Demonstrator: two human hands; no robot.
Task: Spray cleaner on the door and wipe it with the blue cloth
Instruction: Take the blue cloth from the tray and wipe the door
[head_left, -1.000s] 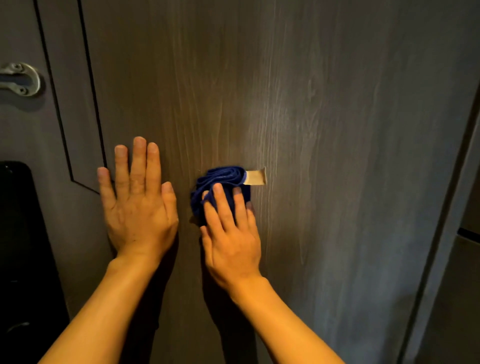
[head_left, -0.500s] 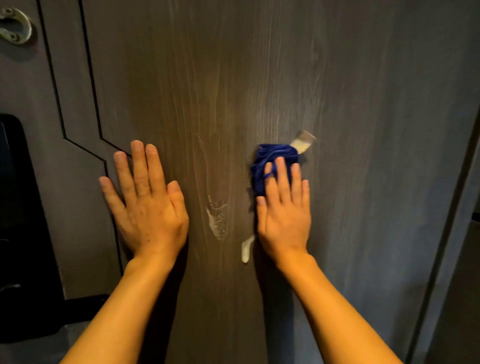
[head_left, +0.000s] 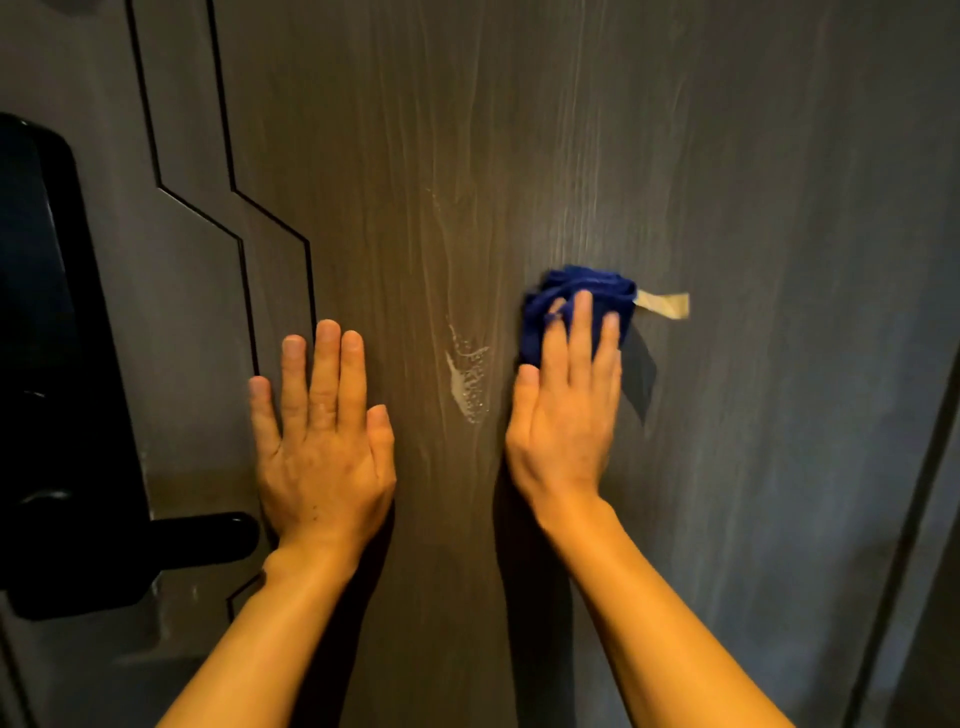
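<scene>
A dark wood-grain door (head_left: 727, 182) fills the view. My right hand (head_left: 563, 410) presses a bunched blue cloth (head_left: 566, 291) flat against the door at centre right; a tan label (head_left: 667, 303) sticks out of the cloth to the right. A streak of white foamy cleaner (head_left: 465, 379) runs down the door between my hands. My left hand (head_left: 324, 436) lies flat on the door with fingers spread, holding nothing. No spray bottle is in view.
A black lock body with a lever handle (head_left: 202, 538) sits at the left edge of the door. Black inlay lines (head_left: 270, 213) zigzag down the left panel. The door frame edge (head_left: 914, 519) runs down the right side.
My right hand has carried the cloth from beside my left hand out to the right, baring the foam streak. The view has dropped, bringing the lever handle into sight. My left hand stays flat.
</scene>
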